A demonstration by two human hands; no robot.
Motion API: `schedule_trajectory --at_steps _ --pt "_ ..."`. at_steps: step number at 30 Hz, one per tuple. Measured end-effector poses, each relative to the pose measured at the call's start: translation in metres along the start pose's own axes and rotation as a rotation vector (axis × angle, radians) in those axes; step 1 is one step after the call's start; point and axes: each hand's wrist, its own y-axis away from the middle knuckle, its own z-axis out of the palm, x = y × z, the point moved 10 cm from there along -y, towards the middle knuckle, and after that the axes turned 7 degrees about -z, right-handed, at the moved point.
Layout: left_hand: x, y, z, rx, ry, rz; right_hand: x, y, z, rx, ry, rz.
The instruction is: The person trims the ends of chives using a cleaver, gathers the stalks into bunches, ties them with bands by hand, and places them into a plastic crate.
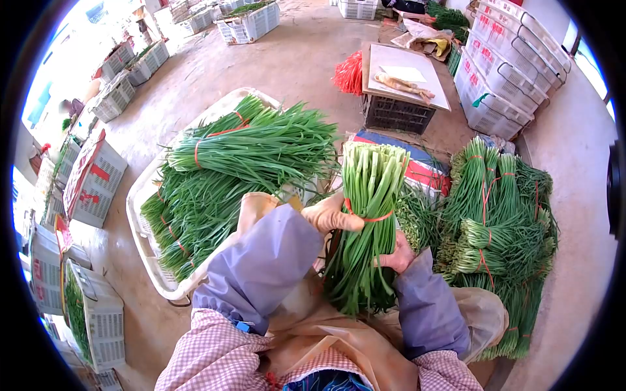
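Observation:
A bunch of green chives (368, 176) stands upright before my body, its pale cut ends at the top and an orange-red tie (370, 217) around its middle. My left hand (331, 214) is closed on the bunch's left side at the tie. Lower down on the right, my right hand (399, 254) grips the same bunch, with some of its fingers hidden behind the leaves. To my left, a white plastic crate (145, 215) is heaped with tied chive bunches (251, 146). More tied bunches (489, 215) are piled at my right.
A board-topped black crate (399, 111) stands ahead, with a glove (401, 85) on it and red ties (349, 73) hanging at its side. Stacked white crates (505, 72) rise at the right wall. More crates (98, 179) line the left. A striped sack (424, 169) lies behind the bunch.

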Motion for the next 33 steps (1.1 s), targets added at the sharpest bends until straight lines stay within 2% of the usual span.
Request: schedule_trajectory --at_steps 4,6,8,9,11,14,17,18,21,22,25,27,28,31,32,33 --pt "-0.003 0.011 -0.008 0.081 0.143 -0.047 0.011 -0.006 0.012 -0.018 0.098 0.005" --pt "0.009 0.013 -0.01 0.132 -0.002 0.054 0.004 -0.007 0.012 -0.031 0.285 -0.01" --pt "0.011 0.016 -0.017 0.212 -0.079 0.146 -0.046 -0.007 0.001 0.129 0.397 -0.198" --pt "0.01 0.015 -0.014 0.181 -0.072 0.152 -0.074 -0.003 -0.002 0.211 0.456 -0.283" --pt "0.014 0.012 -0.01 0.123 -0.054 0.166 -0.134 0.013 -0.002 0.52 0.492 -0.433" --pt "0.011 0.008 -0.007 0.127 -0.083 0.154 -0.207 0.016 0.069 0.391 1.21 -0.844" --pt "0.008 0.009 -0.005 0.168 -0.104 0.106 -0.214 -0.006 0.106 0.362 1.701 -0.906" --pt "0.008 0.01 -0.007 0.191 -0.133 0.098 -0.21 -0.011 0.102 0.409 1.645 -0.929" --pt "0.011 0.011 -0.006 0.215 -0.153 0.111 -0.203 -0.019 0.107 0.372 1.792 -1.021" --pt "0.013 0.011 -0.005 0.218 -0.163 0.123 -0.207 -0.022 0.107 0.393 1.791 -1.049" --pt "0.011 0.007 -0.004 0.18 -0.199 0.123 -0.224 -0.006 0.04 0.793 1.555 -0.959" --pt "0.013 0.007 -0.001 0.131 -0.195 0.155 -0.226 0.015 -0.01 0.854 0.964 -0.887" --pt "0.009 0.005 0.0 0.061 -0.181 0.141 -0.218 0.021 -0.03 0.863 0.668 -0.842" --pt "0.007 0.008 0.007 -0.062 0.08 0.087 -0.178 0.022 -0.033 0.724 0.716 -0.557" --pt "0.0 0.007 0.003 -0.045 0.07 0.106 -0.167 0.023 -0.027 0.681 0.625 -0.548" --pt "-0.004 0.003 0.005 -0.114 0.088 0.102 -0.163 0.025 -0.017 0.652 0.566 -0.548"
